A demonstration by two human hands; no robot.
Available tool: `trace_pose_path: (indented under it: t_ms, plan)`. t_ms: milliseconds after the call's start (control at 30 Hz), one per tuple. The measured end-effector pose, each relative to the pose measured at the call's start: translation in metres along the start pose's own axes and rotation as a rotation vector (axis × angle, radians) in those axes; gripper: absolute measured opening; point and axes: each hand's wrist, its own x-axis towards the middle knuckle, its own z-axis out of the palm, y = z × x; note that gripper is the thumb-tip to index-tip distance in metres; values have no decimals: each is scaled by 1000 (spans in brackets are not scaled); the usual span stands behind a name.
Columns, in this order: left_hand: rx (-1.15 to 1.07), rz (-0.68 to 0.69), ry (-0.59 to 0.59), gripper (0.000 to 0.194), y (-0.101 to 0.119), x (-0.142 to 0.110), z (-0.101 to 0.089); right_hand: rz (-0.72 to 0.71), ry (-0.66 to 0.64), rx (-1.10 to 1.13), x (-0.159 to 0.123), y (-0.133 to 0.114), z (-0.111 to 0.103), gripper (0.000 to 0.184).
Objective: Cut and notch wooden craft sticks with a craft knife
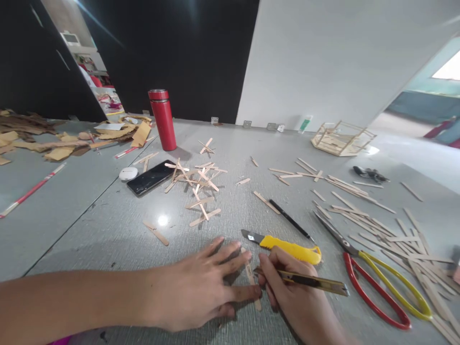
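My left hand [201, 282] lies with fingers spread on the table, its fingertips pressing on a wooden craft stick [250, 273]. My right hand [293, 292] is closed round a slim snap-off knife [316, 282], held like a pen, with its tip at the stick's right edge. Just beyond my right hand lies a yellow utility knife [287, 247], its blade pointing left. A black pen [291, 220] rests behind it, alongside another craft stick [266, 202]. Scissors [359, 258] with red and yellow handles lie to the right of my right hand.
Loose craft sticks [391, 237] are piled at right, and crossed sticks [201, 179] stand mid-table. A phone [153, 178], white earbud case [128, 173] and red flask [163, 120] are at left. Toward the back right sits a small stick frame [341, 139]. Brown scraps [64, 143] lie far left.
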Motion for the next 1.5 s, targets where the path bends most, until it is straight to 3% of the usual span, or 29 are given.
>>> trace_pose_path:
  t_ms: [700, 1033, 1200, 1367, 1500]
  plan:
    - [-1, 87, 113, 56, 0, 1, 7, -170, 9, -136, 6, 2, 7, 43]
    - [136, 95, 106, 51, 2, 4, 12, -217, 113, -223, 10, -2, 19, 39]
    - [206, 96, 112, 52, 5, 4, 9, -249, 98, -249, 8, -3, 16, 38]
    - [201, 80, 97, 51, 7, 4, 9, -262, 74, -263, 7, -1, 15, 40]
    - [151, 67, 81, 56, 7, 3, 13, -238, 130, -258, 7, 1, 14, 41]
